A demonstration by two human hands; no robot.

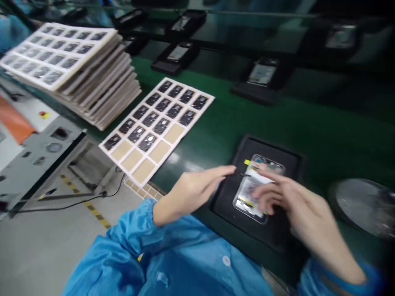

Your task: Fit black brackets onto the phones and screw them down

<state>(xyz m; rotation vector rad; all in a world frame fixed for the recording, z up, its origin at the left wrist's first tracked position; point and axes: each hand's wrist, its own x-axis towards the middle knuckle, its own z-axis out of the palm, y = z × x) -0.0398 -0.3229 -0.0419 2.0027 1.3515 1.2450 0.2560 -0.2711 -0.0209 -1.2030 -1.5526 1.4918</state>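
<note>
An opened phone body (247,193) with a clear frame, silvery inside and yellow strips lies in a black tray (228,205). Over it is my right hand (290,197), index finger stretched toward the phone's upper part, the other fingers loosely bent and somewhat blurred. I make out nothing held there; part of the phone is hidden under this hand. My left hand (197,185) reaches across the tray's left edge with straight fingers, tips near a small dark strip at the phone's side. It appears to hold nothing.
A white sheet (159,150) of dark circuit boards, several slots bare, lies left on the green table (210,139). Behind it stands a tall stack of such sheets (101,78). More black trays (256,88) with phones line the back. A round clear dish (361,205) sits at right.
</note>
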